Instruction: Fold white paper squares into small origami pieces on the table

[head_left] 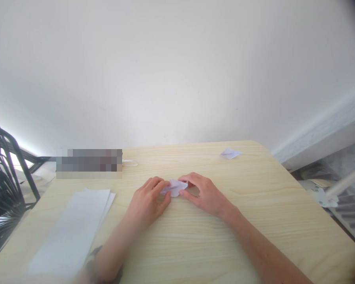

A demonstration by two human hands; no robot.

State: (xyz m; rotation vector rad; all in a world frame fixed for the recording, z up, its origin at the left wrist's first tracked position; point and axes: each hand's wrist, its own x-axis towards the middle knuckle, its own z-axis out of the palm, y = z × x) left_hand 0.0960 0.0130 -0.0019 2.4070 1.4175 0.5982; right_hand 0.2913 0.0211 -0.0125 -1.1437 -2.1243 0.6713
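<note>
Between my two hands is a small piece of folded white paper (174, 187), at the middle of the wooden table (195, 244). My left hand (151, 199) pinches its left end between thumb and fingers. At the right end, the thumb and fingertips of my right hand (205, 192) close on the paper's edge. Its left part is partly covered by my left fingers. A second folded white paper piece (230, 153), pointed at its ends, lies apart near the table's far right corner.
White paper sheets (72, 228) lie overlapping at the left of the table. Behind them is a pixelated object (90, 161), with a thin white loop (130, 162) beside it. A dark chair (8, 185) stands at the left edge; a white wall (171, 79) rises behind the table.
</note>
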